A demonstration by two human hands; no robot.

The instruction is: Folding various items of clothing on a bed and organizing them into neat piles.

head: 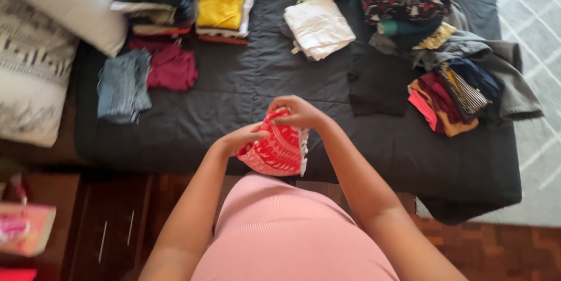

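Note:
A small red cloth with a white pattern and white trim (279,151) hangs between my two hands above the near edge of the bed. My left hand (242,138) pinches its left side. My right hand (299,111) grips its top edge, fingers curled over the fabric. Below the cloth is my pink ribbed garment (286,234).
A dark grey bed cover (245,82) carries folded piles: yellow clothes (219,3), a white piece (318,26), a maroon piece (171,66), denim (123,85), a black piece (377,85) and a mixed heap (450,91) at right. Pillows (41,53) lie left. A dark wooden drawer unit (105,228) stands below.

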